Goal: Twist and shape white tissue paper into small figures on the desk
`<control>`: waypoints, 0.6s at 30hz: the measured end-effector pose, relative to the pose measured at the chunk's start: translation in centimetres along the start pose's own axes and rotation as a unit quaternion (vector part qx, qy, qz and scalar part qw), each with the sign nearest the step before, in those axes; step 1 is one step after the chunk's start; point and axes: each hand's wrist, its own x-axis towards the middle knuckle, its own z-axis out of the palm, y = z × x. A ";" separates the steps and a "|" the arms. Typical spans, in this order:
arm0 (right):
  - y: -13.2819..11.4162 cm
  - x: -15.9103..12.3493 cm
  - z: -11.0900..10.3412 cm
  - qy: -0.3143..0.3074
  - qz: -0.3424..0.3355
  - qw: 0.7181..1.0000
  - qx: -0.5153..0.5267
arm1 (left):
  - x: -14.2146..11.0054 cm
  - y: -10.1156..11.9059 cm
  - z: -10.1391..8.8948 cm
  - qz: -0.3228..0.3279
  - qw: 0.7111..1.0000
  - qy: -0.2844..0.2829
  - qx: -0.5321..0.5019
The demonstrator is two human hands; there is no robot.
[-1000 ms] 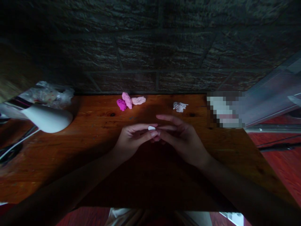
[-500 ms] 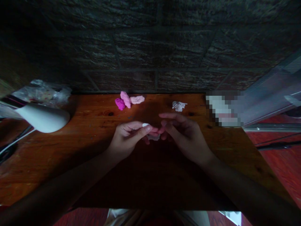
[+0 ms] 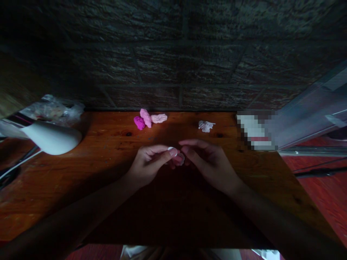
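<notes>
My left hand (image 3: 149, 164) is closed, pinching a small white flat piece (image 3: 171, 150) that looks like soft modelling clay between thumb and forefinger. Just below that, a pale, thin-edged piece (image 3: 182, 159) shows at the left fingertips; which hand supports it is unclear. My right hand (image 3: 208, 160) curls in close from the other side, thumb and forefinger drawn near each other. Its remaining fingers are partly hidden, and I cannot see what they hold. Beyond the hands lie a magenta lump (image 3: 139, 123), two light pink lumps (image 3: 145, 118) and a crumpled whitish piece (image 3: 206, 126).
A white rounded object (image 3: 54, 137) with a cable stands at the left of the wooden table (image 3: 108, 159), before a crumpled clear plastic bag (image 3: 65, 110). A blurred-out pale item (image 3: 256, 131) lies at the right. A dark stone-patterned wall (image 3: 162, 65) rises behind.
My right forefinger has come down and in, nearer the left fingertips. The white piece in my left hand has turned, and the pale piece below it shows differently. The whole view has tilted up slightly.
</notes>
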 end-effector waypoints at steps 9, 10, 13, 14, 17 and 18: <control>0.2 -0.3 0.1 -0.045 -0.039 0.994 -0.088 | -0.1 -0.2 0.4 0.031 0.996 -0.038 0.078; 0.2 -0.2 0.1 -0.044 -0.040 0.994 -0.086 | -0.1 -0.2 0.4 0.033 0.995 -0.039 0.081; 0.1 -0.1 -0.1 -0.041 -0.041 0.995 -0.086 | 0.0 -0.3 0.5 0.036 0.995 -0.046 0.079; 0.0 -0.1 -0.1 -0.040 -0.040 0.995 -0.086 | 0.0 -0.3 0.4 0.038 0.995 -0.048 0.074; -0.1 0.0 0.0 -0.039 -0.030 0.995 -0.088 | 0.1 -0.4 0.3 0.028 0.996 -0.045 0.066; -0.1 0.0 0.0 -0.039 -0.027 0.995 -0.088 | 0.1 -0.4 0.3 0.020 0.997 -0.044 0.064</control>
